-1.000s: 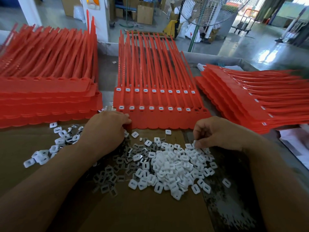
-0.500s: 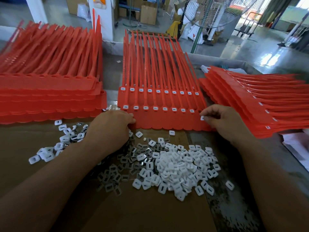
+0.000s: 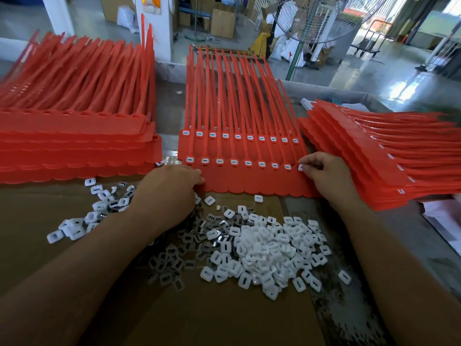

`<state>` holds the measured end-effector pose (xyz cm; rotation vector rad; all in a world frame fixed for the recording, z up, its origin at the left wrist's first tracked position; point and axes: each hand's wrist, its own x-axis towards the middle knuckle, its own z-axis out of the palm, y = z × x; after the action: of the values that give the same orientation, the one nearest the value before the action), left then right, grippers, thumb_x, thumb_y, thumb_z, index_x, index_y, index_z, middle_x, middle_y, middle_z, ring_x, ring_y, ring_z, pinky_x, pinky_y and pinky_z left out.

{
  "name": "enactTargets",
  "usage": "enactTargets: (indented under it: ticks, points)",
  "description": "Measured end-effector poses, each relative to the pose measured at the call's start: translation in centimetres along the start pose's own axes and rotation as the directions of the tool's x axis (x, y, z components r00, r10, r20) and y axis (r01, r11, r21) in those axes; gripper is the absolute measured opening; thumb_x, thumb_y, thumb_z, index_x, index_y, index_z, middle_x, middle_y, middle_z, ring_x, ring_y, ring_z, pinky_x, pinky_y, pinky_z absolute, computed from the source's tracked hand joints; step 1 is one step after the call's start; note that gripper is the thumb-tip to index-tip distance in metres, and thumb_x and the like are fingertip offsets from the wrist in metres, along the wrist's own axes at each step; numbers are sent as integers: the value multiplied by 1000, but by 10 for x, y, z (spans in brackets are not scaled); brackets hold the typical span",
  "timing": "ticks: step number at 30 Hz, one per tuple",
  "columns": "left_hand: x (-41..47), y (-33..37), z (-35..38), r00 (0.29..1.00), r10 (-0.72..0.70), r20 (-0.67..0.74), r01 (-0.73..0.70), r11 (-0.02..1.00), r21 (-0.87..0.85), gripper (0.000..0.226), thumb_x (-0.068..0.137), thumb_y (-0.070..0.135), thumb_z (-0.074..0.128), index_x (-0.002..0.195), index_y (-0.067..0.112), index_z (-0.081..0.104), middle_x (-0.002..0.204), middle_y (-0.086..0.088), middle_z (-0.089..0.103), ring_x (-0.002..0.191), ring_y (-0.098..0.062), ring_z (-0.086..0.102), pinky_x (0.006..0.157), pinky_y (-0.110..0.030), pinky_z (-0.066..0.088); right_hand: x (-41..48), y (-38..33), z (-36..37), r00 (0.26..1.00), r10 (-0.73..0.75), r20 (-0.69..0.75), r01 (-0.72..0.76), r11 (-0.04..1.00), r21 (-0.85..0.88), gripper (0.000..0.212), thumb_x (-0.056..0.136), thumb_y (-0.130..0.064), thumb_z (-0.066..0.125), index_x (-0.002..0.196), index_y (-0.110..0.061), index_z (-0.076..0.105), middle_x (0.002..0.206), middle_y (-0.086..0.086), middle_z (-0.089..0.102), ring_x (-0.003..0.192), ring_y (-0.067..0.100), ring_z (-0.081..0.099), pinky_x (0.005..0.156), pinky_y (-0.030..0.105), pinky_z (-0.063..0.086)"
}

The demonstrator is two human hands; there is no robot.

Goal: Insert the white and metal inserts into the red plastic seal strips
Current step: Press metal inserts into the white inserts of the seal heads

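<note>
At the right end of the near row, your right grip (image 3: 324, 173) pinches a white insert (image 3: 300, 167) at the last slot in the middle red strips (image 3: 249, 182); your left grip (image 3: 172, 191) holds their near-left corner. Next: press it squarely home.

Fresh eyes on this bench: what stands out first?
Red seal strips dominate: stacks left and right, one sheet in the centre. Before it lies a heap of white inserts, grey metal inserts to its left. The right hand pinches one white insert at the sheet's right end; the left hand touches its left corner.
</note>
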<state>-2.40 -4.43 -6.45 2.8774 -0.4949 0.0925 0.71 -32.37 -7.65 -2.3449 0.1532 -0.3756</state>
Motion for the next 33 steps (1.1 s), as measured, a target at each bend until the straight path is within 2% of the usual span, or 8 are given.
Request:
enactTargets:
  ticks: [4,8,12,19,22,24,28,33]
  points:
    - [0,0,0,1000,1,-1,-1,1000,2,49,86,7,39,130,27,46,141,11,40,130,-10,34,106,-29,27,1,1,2,1000,17,-2,-17,1000,-2,19,82,-7,64,80,-26,64,85,-8,62,87,7,56,78,22,39]
    - [-1,0,-1,1000,3,-9,-3,1000,3,49,86,7,40,130,26,47,140,9,42,130,-11,36,107,-30,29,3,-2,2,998,60,5,-60,997,42,18,79,-5,67,81,-23,66,82,-5,62,87,11,57,86,30,45]
    - [-1,0,0,1000,10,-18,-10,1000,0,48,86,7,40,130,26,47,139,8,43,130,-10,36,107,-30,30,5,-6,3,997,75,-6,-75,997,14,17,77,-4,68,80,-22,68,77,-10,60,88,12,57,90,34,46]
    - [-1,-2,2,999,12,-44,-12,1000,-9,47,85,7,41,128,25,50,138,9,44,129,-10,37,105,-29,28,10,-12,1,985,170,21,-171,985,40,21,73,-2,70,87,-17,73,92,3,68,92,14,60,94,32,46]
    - [0,-1,2,999,16,-43,-16,1000,-4,47,85,7,42,128,24,50,138,9,44,129,-10,37,106,-29,29,13,-13,1,978,208,22,-209,977,34,22,72,-1,71,81,-21,70,99,5,68,98,16,60,96,34,45]
    - [0,-1,3,999,15,-44,-16,1000,-4,47,85,7,42,128,24,50,138,10,44,128,-10,38,105,-29,30,15,-14,1,973,230,20,-230,973,25,23,71,-1,71,75,-23,68,97,4,67,99,16,58,94,32,44]
    - [-1,-1,2,999,6,-48,-7,1000,-14,46,85,8,44,127,24,51,137,10,45,128,-10,38,104,-29,30,20,-18,1,957,287,39,-288,957,30,25,71,2,70,68,-23,65,85,-1,63,89,11,55,79,23,38]
    - [-2,0,2,998,-3,-62,1,1000,-27,46,85,6,44,126,23,53,136,9,46,127,-11,40,104,-28,30,26,-20,2,945,323,49,-323,946,-5,27,71,3,69,64,-22,64,79,-5,61,88,11,53,80,24,38]
